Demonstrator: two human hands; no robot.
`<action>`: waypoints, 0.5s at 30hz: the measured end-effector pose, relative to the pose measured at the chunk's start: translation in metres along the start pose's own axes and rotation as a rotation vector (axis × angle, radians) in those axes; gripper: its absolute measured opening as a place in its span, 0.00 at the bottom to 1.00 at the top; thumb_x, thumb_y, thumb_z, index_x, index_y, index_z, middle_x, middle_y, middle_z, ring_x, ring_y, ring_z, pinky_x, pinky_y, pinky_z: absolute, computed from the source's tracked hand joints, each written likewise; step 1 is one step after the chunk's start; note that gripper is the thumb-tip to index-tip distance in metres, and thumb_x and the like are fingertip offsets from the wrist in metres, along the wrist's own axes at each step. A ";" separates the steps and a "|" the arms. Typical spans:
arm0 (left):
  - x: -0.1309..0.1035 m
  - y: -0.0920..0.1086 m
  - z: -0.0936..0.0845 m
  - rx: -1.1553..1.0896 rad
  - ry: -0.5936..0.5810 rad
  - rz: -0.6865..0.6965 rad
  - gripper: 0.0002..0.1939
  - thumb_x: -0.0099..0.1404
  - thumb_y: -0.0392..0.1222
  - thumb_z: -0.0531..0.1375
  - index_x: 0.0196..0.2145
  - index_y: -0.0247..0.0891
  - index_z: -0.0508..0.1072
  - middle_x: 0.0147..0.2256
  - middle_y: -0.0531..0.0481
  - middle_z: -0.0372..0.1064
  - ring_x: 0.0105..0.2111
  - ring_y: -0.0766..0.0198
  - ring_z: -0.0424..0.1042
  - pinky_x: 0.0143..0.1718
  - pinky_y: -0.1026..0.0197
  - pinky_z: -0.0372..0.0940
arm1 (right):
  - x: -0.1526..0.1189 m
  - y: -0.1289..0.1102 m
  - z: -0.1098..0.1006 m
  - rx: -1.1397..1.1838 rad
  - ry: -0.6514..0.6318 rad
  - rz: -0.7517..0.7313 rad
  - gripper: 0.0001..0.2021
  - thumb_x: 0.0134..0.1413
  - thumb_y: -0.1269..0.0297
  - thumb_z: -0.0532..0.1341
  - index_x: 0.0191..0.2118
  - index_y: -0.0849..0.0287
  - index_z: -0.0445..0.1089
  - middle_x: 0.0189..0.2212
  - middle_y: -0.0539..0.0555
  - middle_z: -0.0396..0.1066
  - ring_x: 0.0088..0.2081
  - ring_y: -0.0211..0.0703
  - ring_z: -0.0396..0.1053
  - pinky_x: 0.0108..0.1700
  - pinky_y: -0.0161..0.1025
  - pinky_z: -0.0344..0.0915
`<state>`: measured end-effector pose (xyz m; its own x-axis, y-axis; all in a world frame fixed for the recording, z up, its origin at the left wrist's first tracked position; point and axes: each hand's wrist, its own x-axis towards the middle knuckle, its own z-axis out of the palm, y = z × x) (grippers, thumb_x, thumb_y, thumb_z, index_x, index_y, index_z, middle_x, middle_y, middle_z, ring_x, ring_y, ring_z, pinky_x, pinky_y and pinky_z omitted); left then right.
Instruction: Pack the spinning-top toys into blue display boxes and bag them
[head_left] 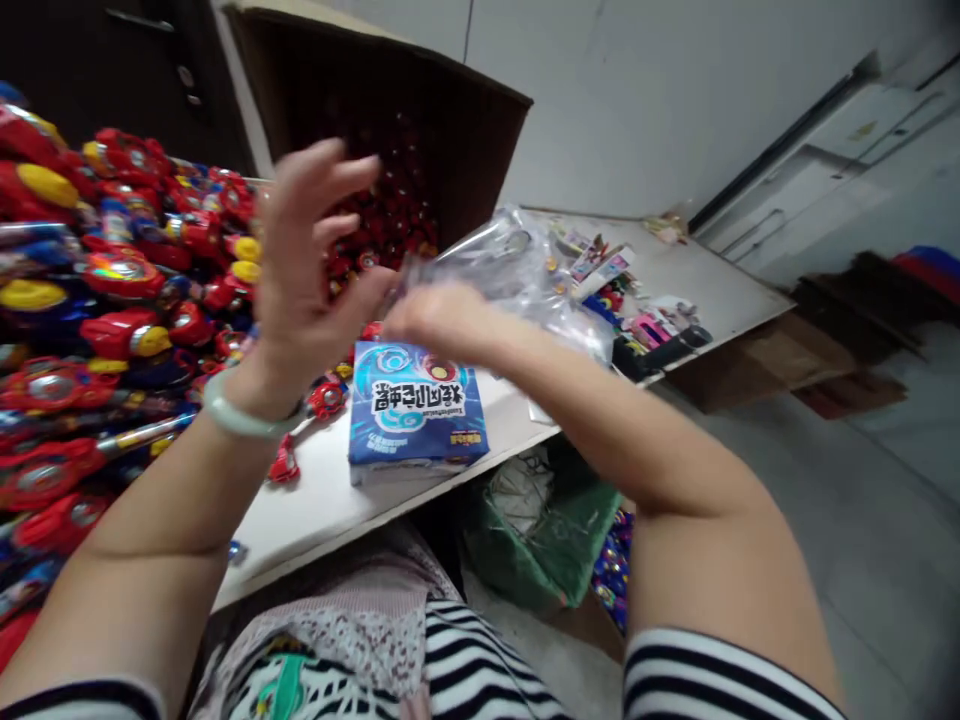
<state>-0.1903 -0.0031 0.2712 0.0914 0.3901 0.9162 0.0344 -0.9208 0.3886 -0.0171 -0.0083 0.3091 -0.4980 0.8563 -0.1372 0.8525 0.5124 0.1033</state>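
Observation:
My left hand (307,260), with a pale bangle at its wrist, is raised over the table with its fingers apart, its thumb near my right hand. My right hand (439,320) is blurred, its fingers bent at the near edge of a clear plastic bag (510,260); what they pinch is too small to tell. Below both hands a blue printed box (416,410) lies on the white table (322,505) near its front edge. A large pile of red, blue and yellow toys (124,275) fills the left side.
Behind my hands an open cardboard box (480,130) holds red toys. Small items and a black object (675,350) lie at the table's right. Below the front edge hangs a green bag (510,560); flattened cartons (780,360) lie farther right.

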 end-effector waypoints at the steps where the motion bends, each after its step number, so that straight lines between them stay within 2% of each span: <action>1: 0.009 -0.002 0.006 0.057 -0.199 0.073 0.36 0.69 0.57 0.55 0.66 0.35 0.56 0.67 0.45 0.54 0.68 0.52 0.53 0.61 0.50 0.60 | 0.002 -0.031 0.024 -0.041 -0.075 -0.111 0.11 0.62 0.70 0.58 0.40 0.54 0.79 0.41 0.51 0.79 0.48 0.49 0.75 0.49 0.44 0.72; 2: 0.012 -0.008 0.011 0.107 -0.414 0.125 0.39 0.67 0.61 0.56 0.66 0.34 0.57 0.69 0.43 0.51 0.70 0.47 0.47 0.63 0.44 0.56 | -0.002 -0.057 0.047 -0.056 -0.106 -0.177 0.10 0.59 0.72 0.60 0.37 0.54 0.79 0.39 0.51 0.80 0.45 0.47 0.75 0.48 0.43 0.72; 4: -0.004 -0.029 0.017 0.172 -0.793 0.123 0.39 0.65 0.61 0.61 0.65 0.35 0.61 0.67 0.39 0.55 0.70 0.40 0.47 0.65 0.33 0.49 | -0.022 -0.088 0.087 -0.123 -0.127 -0.273 0.11 0.60 0.74 0.59 0.41 0.58 0.79 0.42 0.55 0.79 0.44 0.48 0.75 0.45 0.44 0.73; 6: -0.039 -0.056 0.015 0.222 -1.021 0.027 0.38 0.63 0.57 0.65 0.64 0.35 0.63 0.62 0.35 0.62 0.67 0.39 0.55 0.64 0.31 0.48 | -0.052 -0.096 0.113 -0.111 -0.079 -0.281 0.14 0.62 0.65 0.61 0.51 0.60 0.75 0.54 0.62 0.74 0.49 0.54 0.73 0.46 0.49 0.74; 7: -0.059 -0.068 0.010 0.246 -1.078 -0.011 0.38 0.62 0.56 0.67 0.63 0.35 0.64 0.61 0.34 0.64 0.65 0.39 0.58 0.64 0.31 0.49 | -0.066 -0.094 0.121 -0.071 -0.051 -0.258 0.18 0.63 0.58 0.61 0.54 0.60 0.73 0.59 0.63 0.70 0.53 0.58 0.71 0.47 0.52 0.73; 9: -0.095 -0.086 -0.002 0.280 -1.072 -0.052 0.37 0.61 0.54 0.68 0.62 0.34 0.66 0.58 0.32 0.65 0.60 0.43 0.63 0.62 0.37 0.54 | -0.090 -0.082 0.128 0.064 0.000 -0.149 0.23 0.64 0.49 0.58 0.58 0.58 0.71 0.62 0.62 0.66 0.58 0.60 0.67 0.53 0.55 0.71; 11: -0.117 -0.093 -0.014 0.295 -0.963 -0.070 0.29 0.64 0.51 0.65 0.58 0.33 0.70 0.53 0.34 0.67 0.54 0.49 0.66 0.57 0.45 0.60 | -0.103 -0.069 0.129 0.175 0.084 0.064 0.22 0.67 0.52 0.54 0.60 0.56 0.69 0.61 0.61 0.67 0.59 0.56 0.67 0.57 0.53 0.69; 13: -0.124 -0.091 -0.018 0.310 -0.845 -0.090 0.16 0.69 0.46 0.60 0.47 0.31 0.75 0.44 0.37 0.70 0.46 0.55 0.67 0.49 0.52 0.63 | -0.103 -0.058 0.128 0.186 0.221 0.318 0.26 0.65 0.55 0.56 0.66 0.56 0.62 0.63 0.63 0.64 0.61 0.58 0.66 0.60 0.54 0.67; 15: -0.120 -0.084 -0.017 0.320 -0.777 -0.079 0.12 0.71 0.41 0.56 0.37 0.32 0.75 0.37 0.41 0.69 0.40 0.58 0.66 0.45 0.55 0.63 | -0.095 -0.052 0.128 0.136 0.308 0.474 0.35 0.58 0.53 0.63 0.68 0.58 0.57 0.65 0.65 0.59 0.63 0.64 0.62 0.60 0.57 0.64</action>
<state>-0.2209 0.0275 0.1305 0.7318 0.4474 0.5141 0.3390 -0.8934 0.2949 0.0060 -0.1247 0.1904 -0.0630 0.9802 0.1880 0.9962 0.0730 -0.0471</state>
